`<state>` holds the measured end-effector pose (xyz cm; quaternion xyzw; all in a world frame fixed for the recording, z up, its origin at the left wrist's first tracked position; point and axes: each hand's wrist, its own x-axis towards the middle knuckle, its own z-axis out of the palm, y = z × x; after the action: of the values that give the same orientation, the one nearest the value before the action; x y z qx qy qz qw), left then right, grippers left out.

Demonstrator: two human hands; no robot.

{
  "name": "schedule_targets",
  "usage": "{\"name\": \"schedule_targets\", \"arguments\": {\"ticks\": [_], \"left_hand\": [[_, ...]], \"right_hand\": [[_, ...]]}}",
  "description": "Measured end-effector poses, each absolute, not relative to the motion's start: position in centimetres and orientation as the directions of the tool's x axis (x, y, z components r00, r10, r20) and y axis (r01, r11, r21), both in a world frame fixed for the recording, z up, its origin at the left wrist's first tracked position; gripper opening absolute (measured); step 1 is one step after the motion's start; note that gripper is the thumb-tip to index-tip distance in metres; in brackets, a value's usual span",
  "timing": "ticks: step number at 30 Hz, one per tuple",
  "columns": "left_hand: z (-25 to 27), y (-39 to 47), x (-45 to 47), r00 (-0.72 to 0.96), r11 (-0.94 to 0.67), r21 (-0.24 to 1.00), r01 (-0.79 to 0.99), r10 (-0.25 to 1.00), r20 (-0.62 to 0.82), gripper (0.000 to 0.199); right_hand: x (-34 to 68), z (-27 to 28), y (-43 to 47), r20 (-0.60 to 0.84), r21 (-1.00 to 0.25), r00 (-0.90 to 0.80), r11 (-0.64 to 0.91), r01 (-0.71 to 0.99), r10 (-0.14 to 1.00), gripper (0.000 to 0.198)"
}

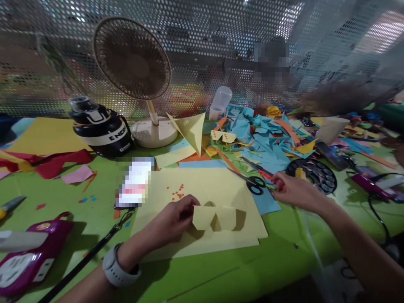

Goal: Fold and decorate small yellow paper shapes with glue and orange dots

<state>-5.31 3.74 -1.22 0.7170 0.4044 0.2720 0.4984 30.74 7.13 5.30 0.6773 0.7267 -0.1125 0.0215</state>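
My left hand [178, 214] is closed on the left end of a pale yellow paper cutout [205, 218] shaped like a pair of glasses. The cutout is held just above pale yellow sheets [158, 244] and casts a shadow on them. Tiny orange paper bits [178, 194] lie on the sheet beyond that hand. To the right, my right hand [295, 191] has its fingers closed around the red end of a slim dark tool [257, 165]; its exact kind cannot be made out. Black-handled scissors [255, 185] lie beside this hand, blades toward the left.
Blue paper scraps [246, 122] pile up behind, near another dotted paper pair of glasses [223, 136]. A fan [132, 59], black bottle [102, 130] and phone [135, 181] stand or lie left. Purple glue guns [41, 244] flank both sides; a black round tray [315, 174] sits right.
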Motion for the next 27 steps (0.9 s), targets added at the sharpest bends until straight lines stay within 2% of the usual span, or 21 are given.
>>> {"name": "schedule_targets", "arguments": {"ticks": [4, 8, 10, 13, 15, 18, 21, 24, 27], "left_hand": [[-1.3, 3.8, -5.3, 0.539, -0.195, 0.931, 0.308, 0.842, -0.002, 0.020], [-0.5, 3.8, -5.1, 0.558, -0.239, 0.908, 0.344, 0.830, 0.007, 0.021], [0.4, 3.8, -5.3, 0.579, -0.288, 0.876, 0.386, 0.815, 0.013, 0.029], [2.0, 3.9, -6.1, 0.600, -0.379, 0.781, 0.495, 0.800, 0.009, 0.054], [2.9, 4.0, -6.7, 0.592, -0.421, 0.734, 0.533, 0.806, 0.032, 0.059], [3.8, 3.9, -7.3, 0.523, -0.403, 0.769, 0.496, 0.846, 0.105, 0.047], [4.1, 3.6, -7.0, 0.503, -0.451, 0.776, 0.442, 0.840, 0.202, 0.046], [3.8, 3.1, -6.3, 0.518, -0.617, 0.597, 0.513, 0.777, 0.358, 0.049], [3.2, 2.9, -5.8, 0.516, -0.698, 0.416, 0.583, 0.713, 0.475, 0.028]], "right_hand": [[30.9, 5.4, 6.7, -0.211, -0.182, -0.114, 0.076, 0.980, 0.971, 0.036], [32.6, 7.3, 6.8, -0.218, -0.219, -0.033, -0.016, 0.976, 0.975, 0.040], [33.7, 8.7, 6.9, -0.186, -0.235, 0.005, -0.049, 0.971, 0.983, 0.034], [34.8, 10.4, 7.0, -0.083, -0.271, 0.050, -0.071, 0.960, 0.995, 0.033], [34.5, 11.3, 7.0, -0.022, -0.351, 0.035, -0.040, 0.936, 0.999, 0.038], [31.3, 12.2, 6.7, 0.023, -0.483, -0.108, 0.106, 0.869, 0.994, 0.040], [25.8, 12.5, 6.4, -0.036, -0.599, -0.318, 0.234, 0.765, 0.947, 0.032], [20.5, 12.2, 6.4, -0.106, -0.748, -0.532, 0.285, 0.599, 0.840, 0.023], [17.1, 11.9, 6.6, -0.157, -0.856, -0.613, 0.203, 0.476, 0.774, 0.019]]}}
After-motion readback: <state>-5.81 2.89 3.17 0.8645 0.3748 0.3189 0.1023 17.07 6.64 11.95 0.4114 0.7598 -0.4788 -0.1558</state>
